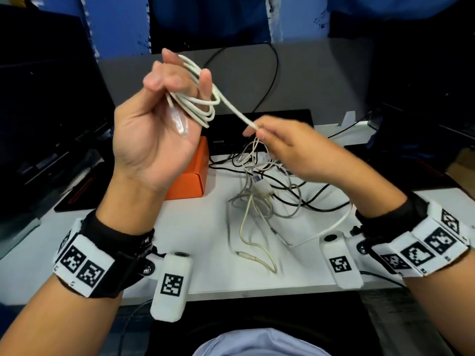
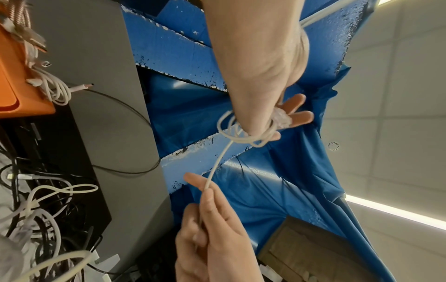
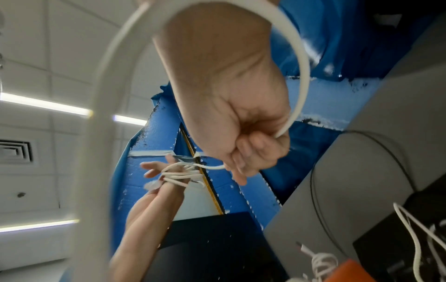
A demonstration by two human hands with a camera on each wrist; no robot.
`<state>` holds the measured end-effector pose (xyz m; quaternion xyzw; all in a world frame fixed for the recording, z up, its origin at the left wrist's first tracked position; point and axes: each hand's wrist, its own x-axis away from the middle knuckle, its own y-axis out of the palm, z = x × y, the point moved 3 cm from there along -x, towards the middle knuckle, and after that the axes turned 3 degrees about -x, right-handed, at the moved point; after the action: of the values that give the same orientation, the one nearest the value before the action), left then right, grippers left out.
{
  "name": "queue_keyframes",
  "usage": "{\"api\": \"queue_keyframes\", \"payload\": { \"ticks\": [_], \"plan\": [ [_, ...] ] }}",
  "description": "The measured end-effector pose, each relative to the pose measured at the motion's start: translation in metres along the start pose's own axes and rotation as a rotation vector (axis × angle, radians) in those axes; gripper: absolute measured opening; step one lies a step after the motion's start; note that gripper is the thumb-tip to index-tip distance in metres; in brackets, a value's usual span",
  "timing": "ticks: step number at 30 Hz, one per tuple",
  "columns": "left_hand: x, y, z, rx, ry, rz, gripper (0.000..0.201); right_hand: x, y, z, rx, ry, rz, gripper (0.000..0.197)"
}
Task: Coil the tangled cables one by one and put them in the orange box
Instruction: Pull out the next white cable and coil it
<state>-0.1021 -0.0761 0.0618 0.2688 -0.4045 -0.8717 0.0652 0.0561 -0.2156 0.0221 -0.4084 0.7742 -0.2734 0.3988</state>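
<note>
White desk [image 1: 200, 227]: the work surface I see below my raised hands. Orange box [image 1: 191, 173]: stands on the desk behind my left wrist; the left wrist view shows coiled white cables [image 2: 54, 89] lying in it. Tangle of cables [image 1: 267, 181]: white, grey and black leads heaped on the desk just right of the box. Left hand [image 1: 154, 124]: held palm-up above the box, fingers curled round several loops of a white cable [image 1: 203, 101], its clear-plastic plug [image 1: 181, 125] lying across my palm. Right hand [image 1: 290, 147]: thumb and forefinger pinch the same cable's straight run, which slants between my hands above the tangle.
</note>
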Motion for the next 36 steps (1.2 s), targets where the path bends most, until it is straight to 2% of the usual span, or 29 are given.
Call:
{"api": "queue_keyframes", "payload": {
  "ticks": [2,3,5,7,10,12,14,17,18,20,24,27,30,33,34,36],
  "plan": [
    [-0.007,-0.010,-0.004,-0.035,0.105,0.033,0.033,0.005,0.016,-0.006,0.026,0.006,-0.207,0.027],
    [-0.009,-0.015,-0.006,-0.158,0.167,0.067,0.034,0.009,0.024,-0.009,0.009,0.011,-0.301,0.028],
    [-0.013,-0.021,-0.009,-0.547,0.289,0.120,0.031,0.018,0.036,-0.016,-0.097,0.004,-0.448,0.028],
    [-0.014,-0.022,-0.018,-1.016,0.349,0.076,0.034,0.024,0.042,-0.023,-0.247,-0.014,-0.526,0.028],
    [-0.011,-0.024,-0.030,-1.618,0.321,-0.068,0.038,0.025,0.037,-0.025,-0.505,0.045,-0.552,0.029],
    [-0.007,-0.023,-0.030,-1.941,0.265,-0.141,0.032,0.022,0.026,-0.023,-0.592,0.055,-0.553,0.026],
    [-0.005,-0.024,-0.025,-2.066,0.098,-0.148,0.025,0.019,0.015,-0.018,-0.605,0.055,-0.535,0.029],
    [0.000,-0.032,-0.017,-1.795,-0.304,-0.167,0.026,0.016,-0.003,-0.009,-0.614,0.063,-0.511,0.027],
    [0.003,-0.032,-0.017,-1.676,-0.394,-0.236,0.026,0.016,-0.007,-0.006,-0.629,0.062,-0.507,0.026],
    [0.008,-0.031,-0.015,-1.501,-0.480,-0.385,0.030,0.016,-0.014,-0.002,-0.729,0.068,-0.516,0.024],
    [0.009,-0.032,-0.017,-1.315,-0.516,-0.486,0.029,0.017,-0.012,0.002,-1.088,0.070,-0.613,0.013],
    [0.005,-0.039,-0.019,-1.195,-0.522,-0.492,0.023,0.011,-0.004,0.004,-1.231,0.052,-0.538,0.014],
    [-0.001,-0.053,-0.016,-1.076,-0.501,-0.451,0.028,-0.004,-0.002,0.012,-1.409,0.104,-0.269,0.019],
    [-0.003,-0.060,-0.008,-0.879,-0.420,-0.415,0.019,-0.018,-0.003,0.035,-1.552,0.267,0.093,0.022],
    [-0.004,-0.059,-0.005,-0.788,-0.389,-0.399,0.017,-0.020,-0.002,0.045,-1.530,0.329,0.194,0.024],
    [-0.008,-0.055,0.002,-0.633,-0.309,-0.339,0.016,-0.020,0.000,0.062,-1.319,0.406,0.263,0.024]
  ]
}}
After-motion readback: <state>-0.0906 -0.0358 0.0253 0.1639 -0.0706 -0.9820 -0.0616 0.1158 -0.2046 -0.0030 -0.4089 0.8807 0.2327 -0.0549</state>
